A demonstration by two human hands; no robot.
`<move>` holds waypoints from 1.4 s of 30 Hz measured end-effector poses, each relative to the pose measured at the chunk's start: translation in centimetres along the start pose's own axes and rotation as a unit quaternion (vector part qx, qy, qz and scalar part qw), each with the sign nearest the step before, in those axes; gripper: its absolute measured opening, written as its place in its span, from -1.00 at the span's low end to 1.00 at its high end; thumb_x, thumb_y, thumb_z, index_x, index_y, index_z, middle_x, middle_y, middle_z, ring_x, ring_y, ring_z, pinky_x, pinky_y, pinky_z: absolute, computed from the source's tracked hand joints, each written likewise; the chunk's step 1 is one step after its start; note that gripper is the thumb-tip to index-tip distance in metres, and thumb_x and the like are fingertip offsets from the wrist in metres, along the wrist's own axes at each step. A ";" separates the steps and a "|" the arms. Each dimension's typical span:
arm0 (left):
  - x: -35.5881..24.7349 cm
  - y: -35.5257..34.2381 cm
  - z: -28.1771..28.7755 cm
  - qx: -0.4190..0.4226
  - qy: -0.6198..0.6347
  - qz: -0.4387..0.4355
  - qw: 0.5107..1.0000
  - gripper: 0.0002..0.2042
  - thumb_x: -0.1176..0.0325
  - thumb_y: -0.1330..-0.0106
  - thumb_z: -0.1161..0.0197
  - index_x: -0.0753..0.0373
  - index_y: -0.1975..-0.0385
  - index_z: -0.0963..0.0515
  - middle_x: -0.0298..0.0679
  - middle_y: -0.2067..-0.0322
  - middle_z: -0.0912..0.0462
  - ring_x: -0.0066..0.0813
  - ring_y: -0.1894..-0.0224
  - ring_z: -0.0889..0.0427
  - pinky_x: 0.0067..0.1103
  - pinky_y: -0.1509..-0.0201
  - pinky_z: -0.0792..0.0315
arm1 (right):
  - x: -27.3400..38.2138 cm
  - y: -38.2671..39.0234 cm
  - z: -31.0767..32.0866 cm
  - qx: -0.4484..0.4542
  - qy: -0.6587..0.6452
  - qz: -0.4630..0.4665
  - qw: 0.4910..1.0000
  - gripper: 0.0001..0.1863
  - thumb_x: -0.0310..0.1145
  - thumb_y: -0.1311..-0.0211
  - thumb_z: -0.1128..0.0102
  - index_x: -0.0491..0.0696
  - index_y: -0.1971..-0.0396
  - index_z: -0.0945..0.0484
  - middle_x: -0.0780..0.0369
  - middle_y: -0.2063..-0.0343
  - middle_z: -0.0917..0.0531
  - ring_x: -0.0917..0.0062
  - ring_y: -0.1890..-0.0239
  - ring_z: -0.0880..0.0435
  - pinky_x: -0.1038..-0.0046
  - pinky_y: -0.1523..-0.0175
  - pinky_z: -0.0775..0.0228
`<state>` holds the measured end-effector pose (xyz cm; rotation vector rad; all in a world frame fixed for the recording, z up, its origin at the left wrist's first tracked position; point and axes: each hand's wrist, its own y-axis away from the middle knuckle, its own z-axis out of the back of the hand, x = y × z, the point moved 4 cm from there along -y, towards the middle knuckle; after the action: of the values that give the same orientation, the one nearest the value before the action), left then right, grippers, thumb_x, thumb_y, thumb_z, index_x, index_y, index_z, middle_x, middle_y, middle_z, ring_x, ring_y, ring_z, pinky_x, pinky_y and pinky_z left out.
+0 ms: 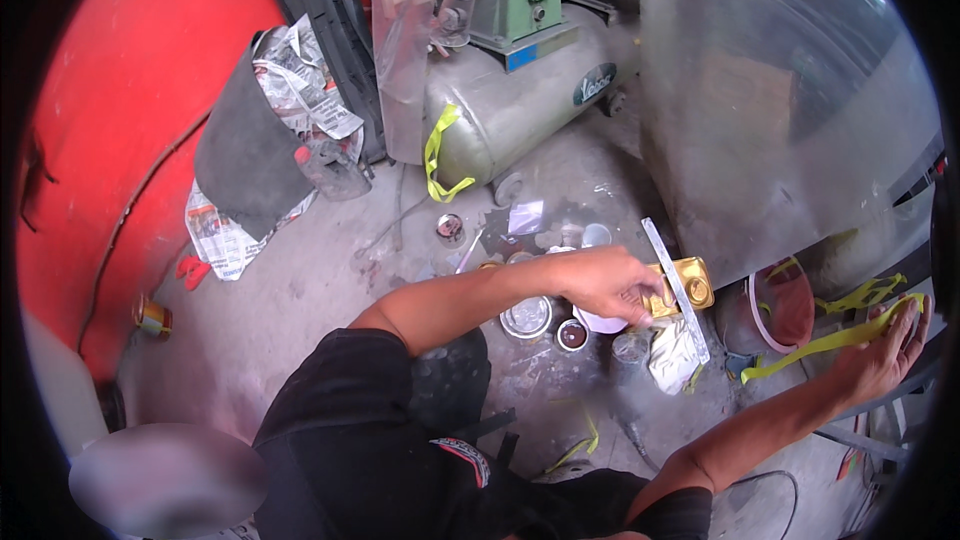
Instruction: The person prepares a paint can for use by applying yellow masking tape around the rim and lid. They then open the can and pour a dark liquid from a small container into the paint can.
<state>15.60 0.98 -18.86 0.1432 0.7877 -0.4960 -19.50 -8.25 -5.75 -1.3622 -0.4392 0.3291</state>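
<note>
My left hand (610,285) reaches across the paint things, its bent fingers closed at the left end of a gold rectangular tin can (697,280). A flat metal strip like a ruler (676,290) crosses the top of the can. Below it lies a crumpled white cloth (674,355). Out to the right, my right hand (885,352) holds a yellow-green strip of tape (815,345), which runs through the fingers and trails down to the left. Fingertip contact on the can is partly hidden.
On the floor are a round lidded tin (526,316), an open tin with dark contents (572,335) and a pink-lined bucket (780,305). A grey air compressor (510,90) stands behind. Clear plastic sheeting (790,120) covers the right; a dark panel (245,140) rests on newspaper at left.
</note>
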 end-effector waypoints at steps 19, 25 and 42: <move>0.8 1.7 -1.0 0.156 -0.119 0.006 0.981 -0.34 -0.05 -0.29 -0.26 0.31 -0.24 -0.38 0.14 -0.02 -0.59 0.07 -0.07 -0.57 -0.24 -0.14 -0.43 | 4.3 -0.3 -2.7 -0.110 -0.558 -0.284 0.772 -0.55 -0.68 -0.19 -0.25 -0.17 -0.11 -0.49 0.19 0.26 -0.68 0.54 0.25 -0.70 0.53 0.13 -0.57; -0.5 0.1 -1.5 0.154 -0.112 -0.002 0.982 -0.36 -0.02 -0.27 -0.30 0.31 -0.22 -0.41 0.14 0.01 -0.61 0.08 -0.05 -0.59 -0.25 -0.11 -0.45 | 3.0 -0.6 -2.1 -0.130 -0.526 -0.311 0.781 -0.67 -0.58 -0.19 -0.37 -0.16 0.03 -0.59 0.33 0.39 -0.64 0.68 0.35 -0.64 0.65 0.23 -0.50; -1.9 0.6 -1.3 0.175 -0.125 0.064 0.974 -0.33 -0.03 -0.20 -0.39 0.34 -0.18 -0.46 0.08 -0.06 -0.61 0.02 -0.10 -0.61 -0.30 -0.16 -0.47 | 1.1 -0.6 -0.1 -0.225 -0.461 -0.362 0.778 -0.59 -0.57 -0.27 -0.27 -0.21 -0.12 -0.47 0.16 0.07 -0.65 0.61 0.04 -0.62 0.61 -0.05 -0.47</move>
<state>13.95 2.58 -18.45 0.4477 0.4358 -0.5167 -18.49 -7.96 -5.06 -1.2874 -1.9151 0.2271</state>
